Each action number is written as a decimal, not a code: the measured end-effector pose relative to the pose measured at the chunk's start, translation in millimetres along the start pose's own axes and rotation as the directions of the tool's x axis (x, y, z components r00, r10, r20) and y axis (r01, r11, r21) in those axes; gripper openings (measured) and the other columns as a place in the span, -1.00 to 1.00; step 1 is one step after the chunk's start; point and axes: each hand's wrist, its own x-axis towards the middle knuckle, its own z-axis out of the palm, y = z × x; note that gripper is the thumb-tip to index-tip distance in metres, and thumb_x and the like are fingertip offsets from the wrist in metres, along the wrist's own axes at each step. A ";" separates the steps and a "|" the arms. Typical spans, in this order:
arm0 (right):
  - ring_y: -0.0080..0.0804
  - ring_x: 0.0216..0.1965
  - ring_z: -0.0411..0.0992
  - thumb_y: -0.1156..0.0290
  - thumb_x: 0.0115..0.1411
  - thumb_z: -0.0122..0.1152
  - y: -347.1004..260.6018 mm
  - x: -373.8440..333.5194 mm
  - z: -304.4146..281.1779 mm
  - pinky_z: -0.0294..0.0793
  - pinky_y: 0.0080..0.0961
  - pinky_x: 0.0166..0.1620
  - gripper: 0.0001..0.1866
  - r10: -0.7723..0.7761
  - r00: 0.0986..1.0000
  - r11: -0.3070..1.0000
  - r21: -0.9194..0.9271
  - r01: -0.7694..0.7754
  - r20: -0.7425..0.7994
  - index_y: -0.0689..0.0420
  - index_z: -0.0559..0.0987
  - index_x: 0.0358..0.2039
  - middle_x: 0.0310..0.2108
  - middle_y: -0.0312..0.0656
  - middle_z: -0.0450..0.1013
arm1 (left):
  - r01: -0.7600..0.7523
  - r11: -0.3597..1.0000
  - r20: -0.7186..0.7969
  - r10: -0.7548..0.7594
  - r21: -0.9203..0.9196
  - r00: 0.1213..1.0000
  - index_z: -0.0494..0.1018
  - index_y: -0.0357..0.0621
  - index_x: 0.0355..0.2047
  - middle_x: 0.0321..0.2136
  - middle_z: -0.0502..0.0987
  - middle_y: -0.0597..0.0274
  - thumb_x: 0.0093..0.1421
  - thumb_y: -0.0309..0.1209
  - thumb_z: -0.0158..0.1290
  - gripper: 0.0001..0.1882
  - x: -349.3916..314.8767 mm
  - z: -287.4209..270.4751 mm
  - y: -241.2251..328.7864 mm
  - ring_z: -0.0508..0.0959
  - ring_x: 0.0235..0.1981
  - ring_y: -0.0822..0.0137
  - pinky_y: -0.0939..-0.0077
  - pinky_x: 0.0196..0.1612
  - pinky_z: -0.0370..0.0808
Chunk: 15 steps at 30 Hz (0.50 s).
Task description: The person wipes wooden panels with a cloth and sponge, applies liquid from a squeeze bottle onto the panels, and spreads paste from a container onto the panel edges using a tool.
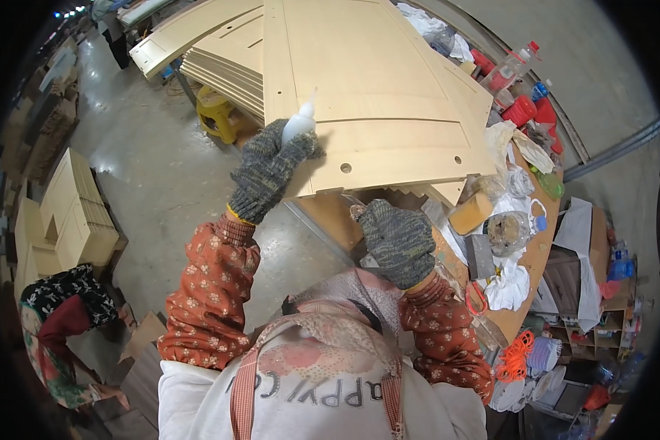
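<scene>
My left hand [273, 165], in a grey knitted glove, is wrapped round a white squeeze bottle [298, 126] with a thin pointed nozzle tilted upward. It is over the near left corner of a pale cream door panel [374, 88], which has routed grooves and round holes near its front edge. My right hand [397, 242], gloved alike, is curled closed just below the panel's front edge. A small brownish bit shows by its fingertips, too unclear to name. Under the panel lies a stack of similar panels [224, 82].
Right of the panel, the wooden bench [517, 308] carries a yellow sponge block [471, 213], red-handled scissors [476, 299], rags and plastic bottles. A yellow stool [215, 114] stands at left. A person [66, 323] bends by stacked panels [77, 213]; another person [112, 33] stands far left.
</scene>
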 end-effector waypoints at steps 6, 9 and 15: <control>-0.18 -0.33 0.44 0.19 -0.18 0.24 9.0 5.0 1.8 0.40 -0.23 -0.36 -0.39 -0.200 0.971 0.941 -0.303 0.153 -0.131 0.05 0.47 -0.02 -0.30 -0.14 0.39 | -0.028 0.998 0.015 0.028 0.055 1.000 0.48 -0.31 -0.27 -0.48 0.59 0.18 0.17 -0.28 0.10 -0.71 2.1 0.5 2.8 0.59 -0.44 0.43 0.53 -0.35 0.50; -0.17 -0.31 0.44 0.19 -0.18 0.25 8.4 11.0 -12.9 0.40 -0.21 -0.32 -0.38 -0.009 0.991 1.000 -0.014 0.011 0.134 0.06 0.47 -0.02 -0.28 -0.12 0.40 | 0.029 0.998 0.006 -0.029 -0.063 1.000 0.48 -0.33 -0.27 -0.48 0.59 0.18 0.16 -0.29 0.11 -0.70 0.1 2.0 0.2 0.59 -0.43 0.43 0.53 -0.33 0.50; -0.14 -0.29 0.45 0.20 -0.19 0.25 24.9 11.1 -11.8 0.42 -0.20 -0.26 -0.39 -0.158 0.982 0.987 0.007 0.158 0.104 0.07 0.48 -0.04 -0.24 -0.10 0.42 | -0.030 0.999 0.013 0.029 0.035 0.999 0.48 -0.34 -0.26 -0.48 0.60 0.18 0.14 -0.30 0.14 -0.69 3.0 -2.9 -1.4 0.59 -0.42 0.44 0.53 -0.30 0.51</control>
